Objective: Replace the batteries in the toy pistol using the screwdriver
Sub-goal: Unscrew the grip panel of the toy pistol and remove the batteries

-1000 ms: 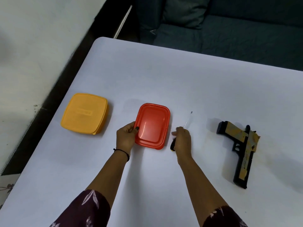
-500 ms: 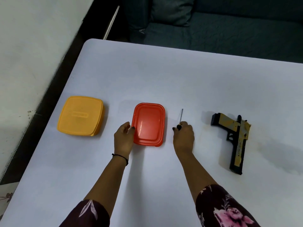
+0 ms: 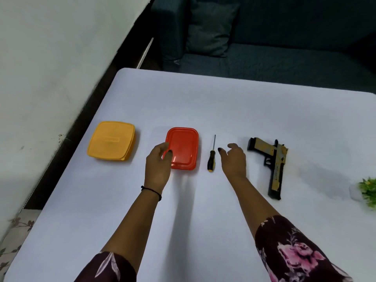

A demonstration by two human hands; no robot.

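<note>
Four items lie in a row across the middle of the white table [image 3: 223, 102], running parallel to its far edge. Nearest the left edge is a closed yellow box [image 3: 111, 140]; next to it, apart, is a closed red box [image 3: 184, 146]. The screwdriver [image 3: 211, 159] lies flat just to the right of the red box, not touching it, with its shaft pointing at the far edge and its black handle (yellow at the butt) towards the near edge. The toy pistol [image 3: 274, 165], black and tan, lies flat on its side further towards the right edge, its long part pointing at the near edge. The left hand [image 3: 158, 165] sits at the red box's left near corner with fingers loosely curled over the rim; whether it grasps or merely overlaps the box cannot be told. The right hand [image 3: 234, 161] is slack and holds nothing, hovering between screwdriver and pistol, just beside the handle. A green plant [image 3: 369, 190] shows at the right edge.
</note>
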